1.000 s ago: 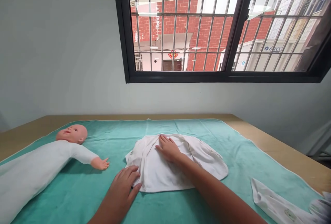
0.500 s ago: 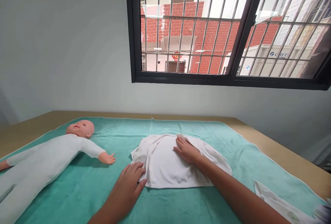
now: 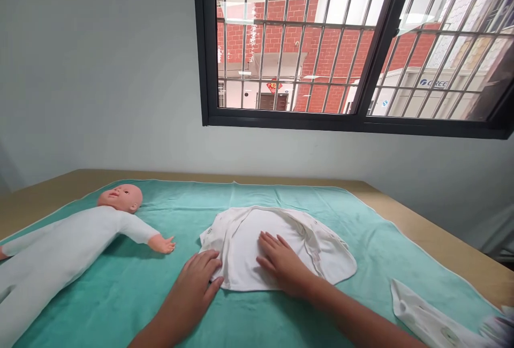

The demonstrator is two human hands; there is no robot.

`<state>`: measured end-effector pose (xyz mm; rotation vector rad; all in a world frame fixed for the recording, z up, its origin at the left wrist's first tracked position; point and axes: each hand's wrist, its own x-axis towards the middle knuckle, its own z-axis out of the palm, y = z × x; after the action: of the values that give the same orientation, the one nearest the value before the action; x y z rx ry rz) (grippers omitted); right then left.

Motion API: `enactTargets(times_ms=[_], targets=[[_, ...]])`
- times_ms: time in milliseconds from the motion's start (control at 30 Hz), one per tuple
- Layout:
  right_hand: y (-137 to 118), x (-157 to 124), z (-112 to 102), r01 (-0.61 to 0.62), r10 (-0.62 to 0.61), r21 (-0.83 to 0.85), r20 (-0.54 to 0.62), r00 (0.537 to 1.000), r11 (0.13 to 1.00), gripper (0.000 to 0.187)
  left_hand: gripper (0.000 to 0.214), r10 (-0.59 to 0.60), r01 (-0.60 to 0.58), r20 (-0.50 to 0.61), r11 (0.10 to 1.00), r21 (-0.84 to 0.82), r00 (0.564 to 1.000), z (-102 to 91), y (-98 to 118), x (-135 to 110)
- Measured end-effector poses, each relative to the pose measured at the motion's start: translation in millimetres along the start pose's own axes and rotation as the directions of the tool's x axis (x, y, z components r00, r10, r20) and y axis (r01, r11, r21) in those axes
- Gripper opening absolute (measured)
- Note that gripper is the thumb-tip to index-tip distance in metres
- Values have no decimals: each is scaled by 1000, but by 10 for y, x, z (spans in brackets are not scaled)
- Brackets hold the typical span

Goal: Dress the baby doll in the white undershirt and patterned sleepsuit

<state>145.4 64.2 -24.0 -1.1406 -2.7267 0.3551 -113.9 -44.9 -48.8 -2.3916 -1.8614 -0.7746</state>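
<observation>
A white baby garment (image 3: pixel 249 235) with snap fasteners along its edges lies spread on a green cloth (image 3: pixel 241 321). My left hand (image 3: pixel 198 278) rests at the garment's lower left edge, fingers stretched out and touching the fabric. Flat on the middle of the white cloth lies my right hand (image 3: pixel 283 262), its fingers extended. Neither hand grasps anything. Part of the garment is hidden under my right hand and forearm.
On the left lies a baby doll (image 3: pixel 80 235) in a white suit. Another white garment (image 3: pixel 433 316) is at the lower right. The green cloth covers much of a wooden table (image 3: pixel 425 235), below a barred window (image 3: pixel 289 118) in the wall.
My right hand has moved from the garment's upper right part toward its lower middle, uncovering the folded edge on the right. My left hand stays at the left edge.
</observation>
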Motion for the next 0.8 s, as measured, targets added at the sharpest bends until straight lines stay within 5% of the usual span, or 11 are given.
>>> enactTargets(times_ms=[200,500,800], targets=[[70,-240,-70,-4,4,7,93,996,1000,73,25,-15,15,36,1000,1,999,-46,34,0],[319,-765,-140,-86,89,-50,55,995,995,68,25,35,-35,-16,999,20,999,-49,32,-10],[580,-1233,-323,-51,52,-20,106,993,999,59,28,175,-178,113,984,11,978,-147,168,-33]])
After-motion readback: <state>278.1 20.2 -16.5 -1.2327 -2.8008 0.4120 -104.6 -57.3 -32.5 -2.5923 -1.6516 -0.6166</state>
